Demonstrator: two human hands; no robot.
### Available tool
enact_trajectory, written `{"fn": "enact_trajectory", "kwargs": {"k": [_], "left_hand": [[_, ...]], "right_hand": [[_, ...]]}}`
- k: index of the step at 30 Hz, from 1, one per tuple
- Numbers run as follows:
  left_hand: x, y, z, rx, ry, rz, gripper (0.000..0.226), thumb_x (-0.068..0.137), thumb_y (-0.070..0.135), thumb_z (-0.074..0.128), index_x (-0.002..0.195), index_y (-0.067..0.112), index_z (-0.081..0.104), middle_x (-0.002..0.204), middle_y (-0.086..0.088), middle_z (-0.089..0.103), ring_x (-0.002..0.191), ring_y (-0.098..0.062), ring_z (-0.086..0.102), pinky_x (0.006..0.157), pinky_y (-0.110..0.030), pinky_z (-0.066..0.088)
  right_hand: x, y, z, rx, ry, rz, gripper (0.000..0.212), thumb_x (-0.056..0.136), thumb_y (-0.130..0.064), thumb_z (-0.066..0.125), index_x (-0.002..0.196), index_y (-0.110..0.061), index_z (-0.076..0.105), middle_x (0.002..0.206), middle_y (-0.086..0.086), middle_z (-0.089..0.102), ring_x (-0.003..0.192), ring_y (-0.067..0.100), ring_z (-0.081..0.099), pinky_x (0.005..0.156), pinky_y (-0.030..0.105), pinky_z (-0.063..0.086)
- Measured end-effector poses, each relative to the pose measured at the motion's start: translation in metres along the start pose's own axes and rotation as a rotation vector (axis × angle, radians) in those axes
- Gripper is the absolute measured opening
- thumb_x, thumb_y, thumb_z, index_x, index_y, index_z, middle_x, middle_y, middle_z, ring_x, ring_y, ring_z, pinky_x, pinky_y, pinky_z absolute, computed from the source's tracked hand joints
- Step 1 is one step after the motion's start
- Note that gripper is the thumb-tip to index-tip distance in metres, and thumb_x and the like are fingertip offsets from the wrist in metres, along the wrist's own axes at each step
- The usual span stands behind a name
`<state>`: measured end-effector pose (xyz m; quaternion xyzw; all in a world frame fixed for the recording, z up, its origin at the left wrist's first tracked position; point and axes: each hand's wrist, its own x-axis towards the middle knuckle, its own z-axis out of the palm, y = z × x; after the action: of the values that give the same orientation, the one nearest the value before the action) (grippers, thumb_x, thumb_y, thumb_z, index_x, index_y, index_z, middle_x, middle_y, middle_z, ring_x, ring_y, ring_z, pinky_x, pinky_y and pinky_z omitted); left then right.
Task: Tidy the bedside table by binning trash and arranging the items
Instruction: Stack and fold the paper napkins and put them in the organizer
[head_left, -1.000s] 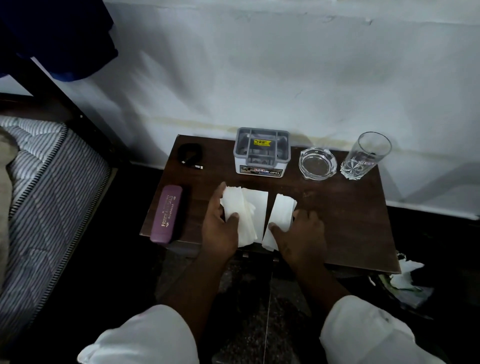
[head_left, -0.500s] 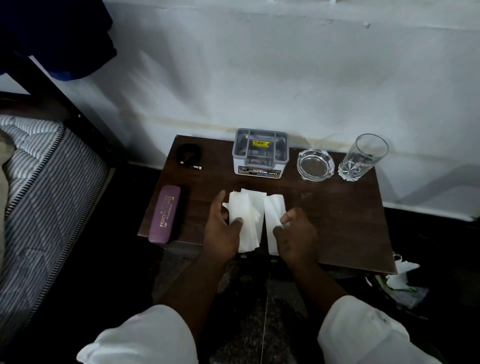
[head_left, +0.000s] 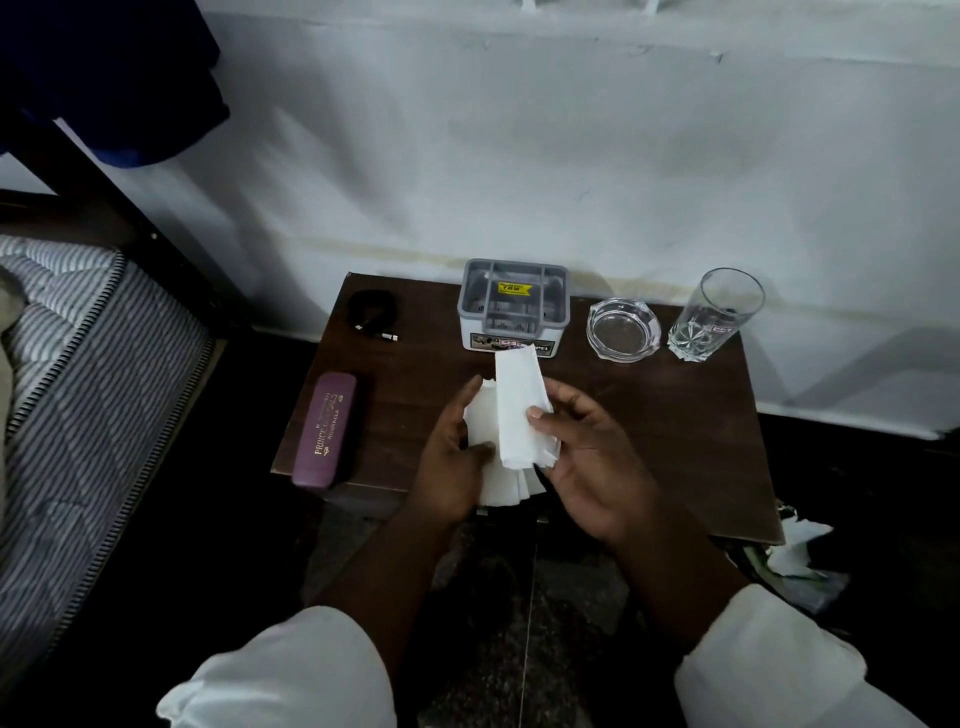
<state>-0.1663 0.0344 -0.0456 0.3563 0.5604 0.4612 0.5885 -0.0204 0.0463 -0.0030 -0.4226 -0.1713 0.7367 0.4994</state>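
A stack of white paper napkins (head_left: 511, 415) is gathered between both hands above the front of the dark wooden bedside table (head_left: 675, 431). My left hand (head_left: 449, 457) grips the stack's left side, thumb on top. My right hand (head_left: 587, 457) pinches the top folded napkin at its right edge with thumb and fingers. On the table also sit a purple spectacle case (head_left: 324, 432), a coiled black cable (head_left: 373, 312), a grey lidded box (head_left: 511, 309), a glass ashtray (head_left: 622, 328) and a drinking glass (head_left: 716, 314).
A white wall runs behind the table. A striped mattress (head_left: 88, 374) on a dark bed frame lies to the left. Crumpled white paper (head_left: 797, 545) lies in a dark bin-like space on the floor right of the table.
The two separate napkin piles have been brought together into one stack. Both hands lifted it off the table, and my right hand turned palm-up, pinching the top napkin.
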Motion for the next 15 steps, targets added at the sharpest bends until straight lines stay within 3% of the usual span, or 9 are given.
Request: {"fn": "enact_trajectory", "kwargs": {"k": [3, 5, 8, 10, 12, 15], "left_hand": [[-0.002, 0.001, 0.002, -0.056, -0.017, -0.007, 0.081, 0.084, -0.029, 0.046, 0.149, 0.019, 0.037, 0.135, -0.002, 0.059, 0.106, -0.004, 0.068, 0.078, -0.022, 0.057], [-0.003, 0.002, 0.002, -0.073, -0.011, -0.015, 0.081, 0.084, -0.022, 0.054, 0.151, 0.021, 0.037, 0.144, -0.007, 0.055, 0.117, -0.013, 0.065, 0.084, -0.030, 0.059], [-0.002, 0.005, 0.001, -0.118, -0.004, -0.043, 0.084, 0.081, -0.008, 0.067, 0.153, 0.022, 0.036, 0.149, -0.014, 0.051, 0.126, -0.037, 0.060, 0.085, -0.044, 0.061], [-0.001, 0.008, 0.001, -0.223, 0.048, -0.120, 0.076, 0.088, -0.012, 0.060, 0.151, 0.024, 0.036, 0.147, -0.014, 0.053, 0.124, -0.042, 0.060, 0.085, -0.050, 0.058], [-0.002, 0.010, 0.001, -0.313, 0.098, -0.186, 0.065, 0.094, -0.008, 0.053, 0.147, 0.028, 0.042, 0.142, -0.011, 0.057, 0.122, -0.042, 0.061, 0.089, -0.054, 0.055], [-0.002, 0.010, 0.000, -0.287, 0.170, -0.218, 0.044, 0.099, 0.014, 0.055, 0.139, 0.033, 0.053, 0.139, -0.005, 0.061, 0.122, -0.033, 0.063, 0.099, -0.058, 0.052]], "right_hand": [[-0.001, -0.003, 0.001, 0.110, -0.082, 0.062, 0.042, 0.088, 0.005, 0.060, 0.129, -0.005, 0.060, 0.119, 0.015, 0.072, 0.101, 0.025, 0.071, 0.082, 0.036, 0.060], [0.000, -0.001, 0.001, 0.049, -0.064, 0.071, 0.044, 0.087, 0.006, 0.063, 0.129, -0.004, 0.060, 0.123, 0.018, 0.070, 0.104, 0.028, 0.069, 0.084, 0.040, 0.060], [-0.002, 0.009, 0.000, -0.330, 0.045, 0.004, 0.047, 0.080, 0.006, 0.074, 0.123, -0.010, 0.063, 0.122, 0.017, 0.071, 0.108, 0.031, 0.070, 0.087, 0.047, 0.059], [-0.004, 0.012, 0.000, -0.571, 0.107, -0.064, 0.051, 0.077, 0.002, 0.080, 0.121, -0.015, 0.062, 0.115, 0.009, 0.071, 0.105, 0.025, 0.070, 0.077, 0.039, 0.063], [-0.004, 0.016, -0.001, -0.710, 0.127, -0.144, 0.055, 0.075, -0.002, 0.082, 0.123, -0.018, 0.060, 0.112, 0.003, 0.070, 0.101, 0.019, 0.069, 0.073, 0.032, 0.061], [-0.002, 0.021, -0.004, -0.873, 0.113, -0.221, 0.061, 0.071, -0.015, 0.085, 0.123, -0.028, 0.057, 0.107, 0.002, 0.069, 0.095, 0.020, 0.068, 0.076, 0.039, 0.059]]}}
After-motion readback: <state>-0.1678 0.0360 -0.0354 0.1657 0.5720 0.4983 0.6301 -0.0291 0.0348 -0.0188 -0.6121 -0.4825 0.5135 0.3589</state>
